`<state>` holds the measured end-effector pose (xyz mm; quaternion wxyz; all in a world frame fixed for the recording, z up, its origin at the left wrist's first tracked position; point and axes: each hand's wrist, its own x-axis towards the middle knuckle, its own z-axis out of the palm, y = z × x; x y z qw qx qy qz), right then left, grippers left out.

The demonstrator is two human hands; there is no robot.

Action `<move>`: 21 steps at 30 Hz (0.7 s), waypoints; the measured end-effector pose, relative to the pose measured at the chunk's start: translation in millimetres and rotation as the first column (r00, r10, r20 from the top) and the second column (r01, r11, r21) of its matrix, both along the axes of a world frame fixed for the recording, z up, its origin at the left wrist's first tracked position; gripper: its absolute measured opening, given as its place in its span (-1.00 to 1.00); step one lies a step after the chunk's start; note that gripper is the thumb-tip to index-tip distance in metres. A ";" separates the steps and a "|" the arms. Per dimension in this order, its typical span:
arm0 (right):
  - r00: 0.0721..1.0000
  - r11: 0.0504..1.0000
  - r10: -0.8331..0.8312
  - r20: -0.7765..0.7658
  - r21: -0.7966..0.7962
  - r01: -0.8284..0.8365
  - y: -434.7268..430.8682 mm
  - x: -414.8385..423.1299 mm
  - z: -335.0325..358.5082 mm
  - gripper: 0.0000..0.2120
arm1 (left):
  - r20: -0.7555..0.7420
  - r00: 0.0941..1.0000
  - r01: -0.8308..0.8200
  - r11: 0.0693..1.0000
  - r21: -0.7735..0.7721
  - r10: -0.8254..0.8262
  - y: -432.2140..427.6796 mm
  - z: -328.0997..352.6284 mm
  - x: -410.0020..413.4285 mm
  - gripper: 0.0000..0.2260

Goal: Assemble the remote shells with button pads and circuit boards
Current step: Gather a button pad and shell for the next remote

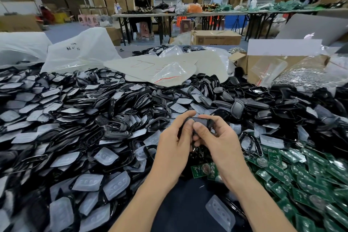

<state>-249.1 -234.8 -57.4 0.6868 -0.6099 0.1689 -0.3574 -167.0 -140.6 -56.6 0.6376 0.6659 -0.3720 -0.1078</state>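
Left hand and right hand grip a shell, mostly hidden.

The left hand and right hand are bare, with short, trimmed nails. Both forearms are uncovered as far as they show.

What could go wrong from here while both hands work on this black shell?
1. The left hand and right hand grip the remote shell above a heap of look-alike shells; dropped, it may get lost among them.
2. The thumbs cover its inside, so a crooked pad might go unnoticed.
3. The circuit board below the wrists could get nudged off toward the lap.
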 end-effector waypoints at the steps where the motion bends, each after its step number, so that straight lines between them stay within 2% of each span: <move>1: 1.000 1.000 -0.009 -0.006 -0.008 0.009 0.3 -0.1 0.6 -0.90 | -0.004 1.000 0.006 1.000 -0.004 -0.006 1.7 1.7 -0.8 -0.79; 6: 0.998 0.999 0.008 -0.056 -0.037 -0.010 4.1 -2.9 0.5 -0.91 | 0.034 0.999 0.007 0.999 0.036 -0.008 17.0 2.4 -5.4 -0.77; 13: 0.975 0.973 0.221 -0.041 0.078 -0.217 22.7 -5.5 8.0 -0.82 | 0.146 0.989 -0.052 0.989 0.141 0.031 57.5 9.5 -6.1 -0.72; 19: 0.945 0.954 0.298 -0.135 0.037 -0.296 40.2 -13.8 13.1 -0.81 | 0.157 0.987 -0.047 0.988 0.149 0.023 85.0 13.6 -10.8 -0.69; 21: 0.927 0.950 0.308 -0.212 0.011 -0.313 42.4 -19.9 15.5 -0.81 | 0.108 0.994 -0.023 0.986 0.166 0.005 91.7 10.6 -13.9 -0.66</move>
